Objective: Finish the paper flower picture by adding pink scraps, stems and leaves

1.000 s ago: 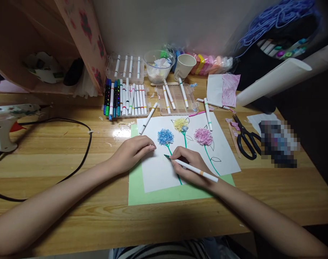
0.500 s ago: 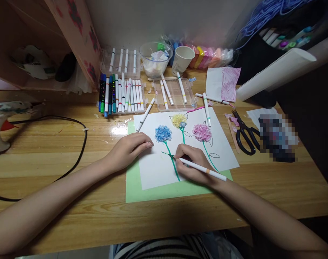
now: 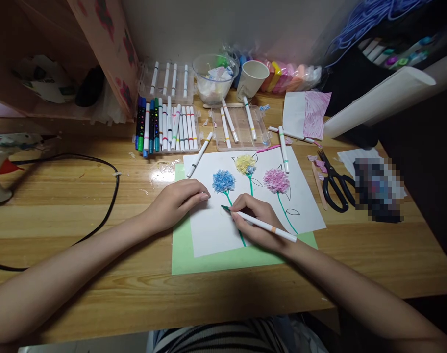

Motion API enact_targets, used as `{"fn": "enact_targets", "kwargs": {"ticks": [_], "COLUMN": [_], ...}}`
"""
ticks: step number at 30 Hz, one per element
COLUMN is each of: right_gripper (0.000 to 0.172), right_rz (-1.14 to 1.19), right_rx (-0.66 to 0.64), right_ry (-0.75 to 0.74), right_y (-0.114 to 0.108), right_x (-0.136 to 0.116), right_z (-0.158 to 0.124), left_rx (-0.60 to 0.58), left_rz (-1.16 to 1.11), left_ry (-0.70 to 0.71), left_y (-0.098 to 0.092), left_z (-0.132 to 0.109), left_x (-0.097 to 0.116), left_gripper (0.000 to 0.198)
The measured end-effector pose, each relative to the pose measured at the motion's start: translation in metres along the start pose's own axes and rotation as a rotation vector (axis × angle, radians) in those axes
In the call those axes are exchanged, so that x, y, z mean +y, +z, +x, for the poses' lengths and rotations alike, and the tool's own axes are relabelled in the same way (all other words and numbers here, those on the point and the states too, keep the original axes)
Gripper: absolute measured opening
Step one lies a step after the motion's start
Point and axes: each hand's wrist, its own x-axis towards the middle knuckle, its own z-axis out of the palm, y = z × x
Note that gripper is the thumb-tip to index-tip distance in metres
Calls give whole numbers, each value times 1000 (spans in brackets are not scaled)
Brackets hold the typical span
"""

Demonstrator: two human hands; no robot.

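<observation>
My right hand (image 3: 259,220) pinches a white marker (image 3: 271,227) with an orange-tan band, its dark green tip touching or just above the white paper (image 3: 212,235), left of the blue flower's stem. That blue flower (image 3: 223,181), a yellow flower (image 3: 245,164) and a pink flower (image 3: 277,181) have crumbly textured heads and green stems on the sheet. Outlined leaves show beside the yellow and pink ones. My left hand (image 3: 179,202) rests on the paper's left edge with its fingers laid down loosely, holding nothing. A green sheet (image 3: 183,262) lies underneath.
Behind the paper stand marker cases (image 3: 241,142), a plastic bowl (image 3: 214,81) of scraps and a paper cup (image 3: 253,78). Black scissors (image 3: 335,186) and a wooden stick (image 3: 319,186) lie right. A glue gun (image 3: 3,166) with a looping black cord (image 3: 115,191) is left.
The marker tip has shifted left along the short line beside the blue flower's stem, my right hand moving with it. My left hand stays in place on the paper.
</observation>
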Motion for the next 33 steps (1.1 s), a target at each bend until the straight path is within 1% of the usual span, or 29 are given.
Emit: {"fn": "enact_targets", "kwargs": {"ticks": [5, 9, 14, 18, 27, 33], "right_gripper": [7, 4, 6, 4, 7, 9], "right_rz": [-24, -8, -18, -13, -15, -19], "right_rx": [-34, 3, -43, -13, -87, -113], "right_ry": [-27, 2, -17, 4, 14, 24], "right_y": [-1, -1, -1, -2, -7, -9], "right_x": [1, 1, 0, 1, -5, -6], "right_z": [-1, -1, 0, 0, 2, 3], "left_rx": [-1, -2, 1, 2, -2, -2], "left_rz": [-3, -5, -3, 6, -1, 8], "left_ry": [-3, -5, 2, 3, -10, -10], "left_y": [0, 0, 0, 0, 0, 0], "left_z": [-1, -1, -1, 0, 0, 0], "left_x": [0, 0, 0, -1, 0, 0], "left_gripper": [28, 29, 29, 29, 30, 31]}}
